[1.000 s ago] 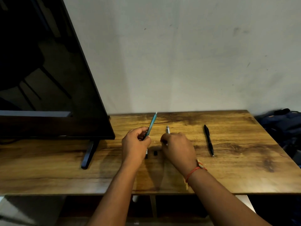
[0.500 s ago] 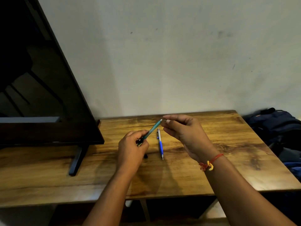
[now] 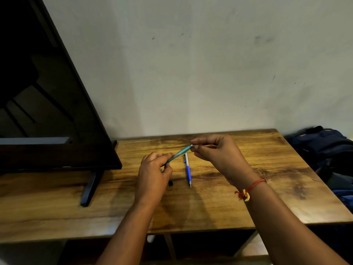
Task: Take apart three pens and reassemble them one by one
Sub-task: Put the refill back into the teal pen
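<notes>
A dark television (image 3: 47, 92) stands at the left of the wooden surface (image 3: 296, 178). Its screen is off and shows dim reflections, and it is raised on a black foot (image 3: 88, 188) that rests on the wood. Behind runs a pale wall (image 3: 210, 64) with a few small marks. A dark blue backpack (image 3: 324, 146) lies just beyond the surface's right edge.

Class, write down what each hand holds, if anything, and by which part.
Both hold the slim teal plastic pen: the left hand grips its lower end, the right hand pinches its pale upper tip.
</notes>
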